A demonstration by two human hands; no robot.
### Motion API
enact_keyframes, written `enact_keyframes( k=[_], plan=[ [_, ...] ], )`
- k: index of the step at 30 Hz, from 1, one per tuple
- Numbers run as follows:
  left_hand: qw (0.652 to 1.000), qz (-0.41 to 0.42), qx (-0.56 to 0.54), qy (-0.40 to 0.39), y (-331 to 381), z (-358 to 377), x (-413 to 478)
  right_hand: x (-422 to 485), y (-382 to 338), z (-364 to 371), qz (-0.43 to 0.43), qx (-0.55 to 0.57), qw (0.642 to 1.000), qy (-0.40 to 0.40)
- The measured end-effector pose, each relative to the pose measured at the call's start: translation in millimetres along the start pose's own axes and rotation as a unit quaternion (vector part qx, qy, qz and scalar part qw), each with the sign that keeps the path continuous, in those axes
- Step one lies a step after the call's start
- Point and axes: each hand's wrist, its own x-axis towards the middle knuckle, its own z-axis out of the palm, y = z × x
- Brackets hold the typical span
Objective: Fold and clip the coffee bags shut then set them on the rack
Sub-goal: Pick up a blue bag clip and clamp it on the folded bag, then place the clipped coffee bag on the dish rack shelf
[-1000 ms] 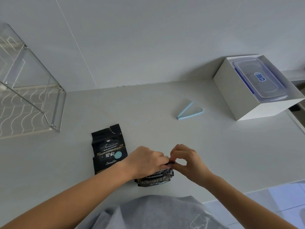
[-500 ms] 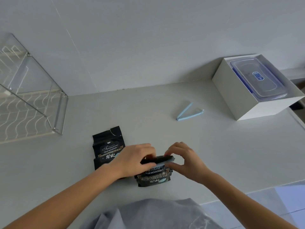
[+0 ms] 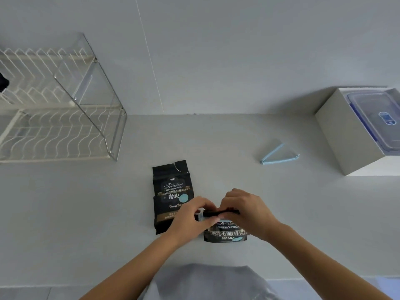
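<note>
Two black coffee bags lie on the white counter. The nearer bag has its top folded over, and a light blue clip sits along that fold. My left hand pinches the clip's left end. My right hand presses on the fold and clip from the right. The other bag lies flat and unclipped just left of my hands, its torn top pointing away. A second light blue clip lies open on the counter to the right. The white wire rack stands at the far left.
A white box holding a clear lidded container stands at the right against the wall. A dark object shows at the rack's left edge. The counter's front edge runs just below my forearms.
The view has swung left, showing more of the rack. My hands stay on the nearer bag's fold; the blue clip now lies along it with my left fingers at its end.
</note>
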Motion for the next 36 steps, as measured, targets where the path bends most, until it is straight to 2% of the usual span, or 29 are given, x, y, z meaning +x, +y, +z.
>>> enact_keyframes(
  k=[7, 9, 13, 16, 19, 21, 24, 26, 30, 36],
  plan=[
    [0.990, 0.050, -0.134, 0.000, 14.4, -67.8, -5.7, 40.6, -70.4, -45.0, 0.001, -0.021, 0.998, 0.065],
    [0.982, 0.049, -0.181, -0.002, 12.8, -97.2, -10.2, 61.9, -94.5, -63.2, 0.010, 0.020, 0.997, 0.077],
    [0.981, 0.069, -0.183, 0.003, 9.3, -147.5, -19.2, 107.6, -146.0, -85.1, -0.007, 0.046, 0.996, 0.080],
    [0.977, 0.091, -0.185, 0.064, 3.5, -184.2, -24.6, 143.9, -189.6, -90.3, -0.047, 0.045, 0.996, 0.063],
    [0.957, 0.111, -0.223, 0.148, 3.0, -222.4, -31.0, 182.6, -223.0, -98.3, -0.081, 0.076, 0.992, 0.059],
    [0.940, 0.124, -0.240, 0.207, 4.8, -258.5, -37.6, 213.4, -243.9, -101.6, -0.102, 0.126, 0.985, 0.065],
    [0.910, 0.127, -0.274, 0.285, 6.8, -323.4, -44.9, 255.6, -266.0, -98.8, -0.115, 0.262, 0.951, 0.119],
    [0.896, 0.128, -0.275, 0.324, 8.8, -371.3, -47.6, 281.7, -277.4, -87.4, -0.104, 0.304, 0.941, 0.102],
    [0.882, 0.139, -0.257, 0.370, 13.2, -460.0, -42.9, 333.1, -313.3, -60.4, -0.114, 0.319, 0.940, 0.036],
    [0.878, 0.096, -0.240, 0.402, -3.3, -536.8, -1.0, 418.7, -352.8, -36.7, -0.055, 0.382, 0.916, 0.109]
  ],
)
